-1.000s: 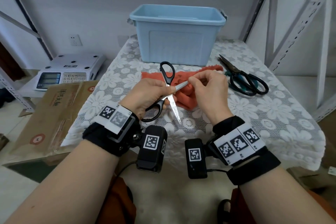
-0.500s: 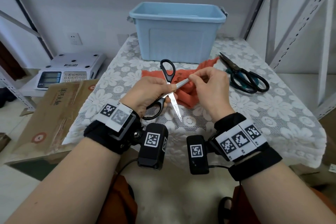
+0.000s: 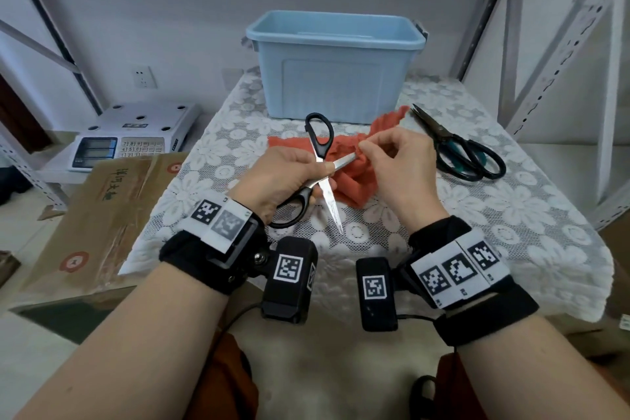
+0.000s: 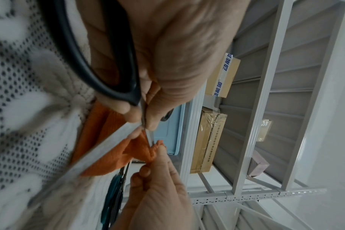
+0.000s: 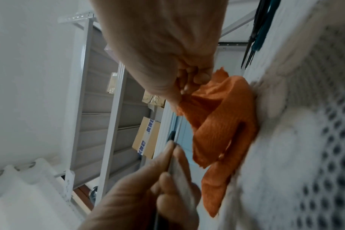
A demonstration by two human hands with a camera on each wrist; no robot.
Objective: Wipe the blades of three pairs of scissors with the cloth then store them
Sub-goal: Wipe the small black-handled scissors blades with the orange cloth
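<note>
Head view: left hand (image 3: 286, 177) grips a pair of black-handled scissors (image 3: 318, 160), fingers curled about the lower handle loop and pivot; blades spread apart, one pointing down toward the person, the other angled right. Right hand (image 3: 399, 164) pinches a fold of the orange cloth (image 3: 354, 181) round the tip of the right-pointing blade. Remainder of the cloth lies bunched on the white lace floral tablecloth (image 3: 511, 215), directly in front of the light blue plastic storage bin (image 3: 335, 68) at the table's rear. What the bin holds cannot be determined. A second pair, dark scissors with teal-lined handles (image 3: 463, 150), lies flat on the tablecloth just right of the right hand, tips toward the bin.

Left wrist view confirms thumb and forefinger of the right hand closed on cloth at the blade end.

Writing: cardboard carton (image 4: 223, 74) on the shelving bears blue tape printed "动能加". An electronic price scale (image 3: 133, 136) with keypad stands left of the table; its digits are too small to read. A flattened cardboard box (image 3: 102, 215) beside it carries handwritten characters, not clearly legible.
</note>
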